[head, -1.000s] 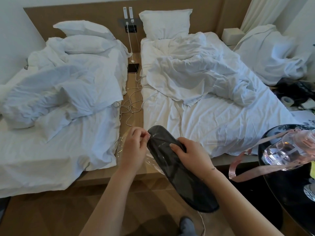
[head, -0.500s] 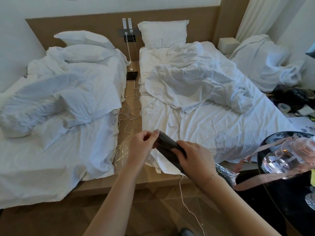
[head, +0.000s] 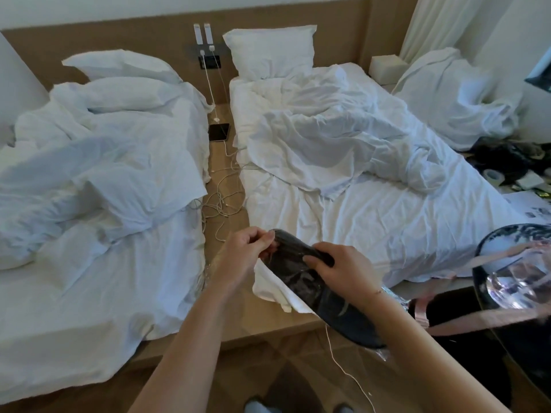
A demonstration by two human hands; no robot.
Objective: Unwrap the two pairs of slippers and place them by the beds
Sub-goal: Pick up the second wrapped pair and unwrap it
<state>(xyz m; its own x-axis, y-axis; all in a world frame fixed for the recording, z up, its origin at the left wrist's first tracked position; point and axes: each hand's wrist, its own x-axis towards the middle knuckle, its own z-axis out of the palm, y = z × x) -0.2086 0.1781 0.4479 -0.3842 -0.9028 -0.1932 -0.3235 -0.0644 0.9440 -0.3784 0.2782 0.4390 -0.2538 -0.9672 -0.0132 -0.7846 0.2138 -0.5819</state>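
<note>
A dark pair of slippers (head: 316, 289) in clear plastic wrap is held in front of me, over the foot of the gap between two unmade white beds. My left hand (head: 245, 254) pinches the wrap at the pack's far end. My right hand (head: 340, 268) grips the pack around its middle from above. The pack's near end slants down to the right, past the right bed's (head: 372, 210) corner. The left bed (head: 98, 234) lies apart from the pack. A crumpled piece of clear wrap (head: 205, 271) lies on the wooden strip by the left bed.
White charging cables (head: 222, 201) and a dark tablet (head: 219, 132) lie on the wooden strip between the beds. A round black table (head: 507, 347) at the right carries a clear bottle (head: 524, 281) with a pink strap. Clutter covers the floor at the far right.
The slipper pack has tilted and swung so that its near end shows again, slanting down-right. My left hand stays pinching the wrap at the far end. The view has shifted slightly.
</note>
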